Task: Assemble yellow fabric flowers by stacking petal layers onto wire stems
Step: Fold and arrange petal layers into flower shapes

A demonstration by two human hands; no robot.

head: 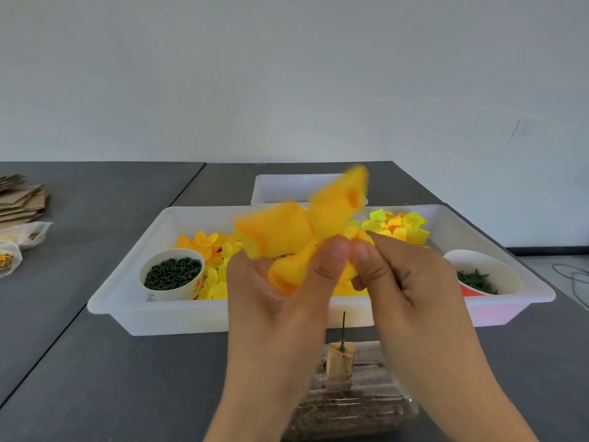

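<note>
Dark grey tabletop (95,362) carrying a white tray (134,317), with a second white tray (280,186) behind it. In the near tray: loose yellow petals (398,224) at centre and back right, paper cup of dark green pieces (173,274) at left, tipped paper cup of green parts (484,275) at right. Raised above the tray, left hand (280,301) and right hand (404,282), thumbs nearly touching, both pinching one blurred yellow petal layer (296,231). Below the hands, wire stem (343,330) upright in a small wooden block (339,362).
</note>
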